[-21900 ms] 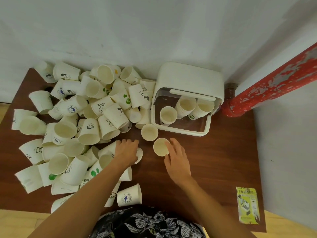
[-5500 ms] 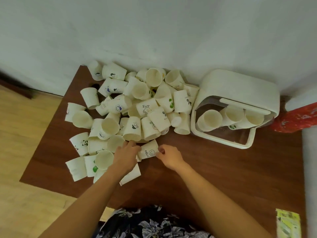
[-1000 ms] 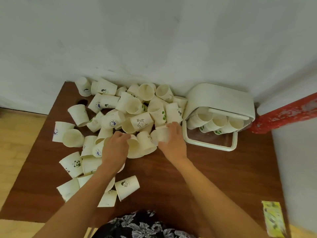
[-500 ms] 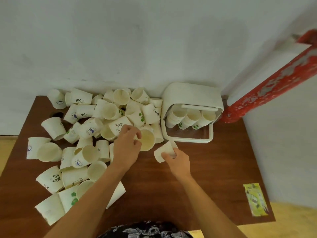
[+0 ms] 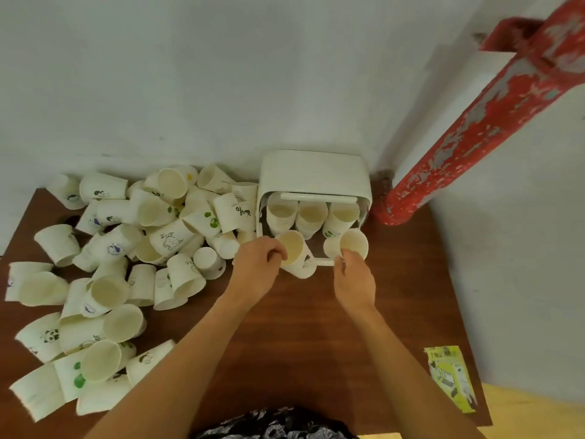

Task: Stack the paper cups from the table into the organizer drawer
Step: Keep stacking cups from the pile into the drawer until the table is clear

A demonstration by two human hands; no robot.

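Observation:
The white organizer [image 5: 315, 172] stands at the back of the table, its clear drawer [image 5: 326, 263] pulled out toward me. Three stacks of paper cups [image 5: 311, 213] lean inside the drawer. My left hand [image 5: 258, 264] grips a printed paper cup [image 5: 296, 253] at the drawer's front left, mouth facing me. At the drawer's front right my right hand [image 5: 354, 277] pinches the rim of a second paper cup [image 5: 351, 245]. A large heap of loose paper cups [image 5: 126, 248] covers the table's left half.
The brown wooden table [image 5: 304, 327] ends near my body at the bottom. A red peeling pipe [image 5: 468, 131] slants up in the right corner beside the organizer. A yellow-green leaflet [image 5: 451, 377] lies at the table's right front edge. The white wall [image 5: 221, 74] backs the table.
Both hands lifted their cups away from the heap and brought them to the front of the open drawer. The camera tilted and shifted toward the organizer.

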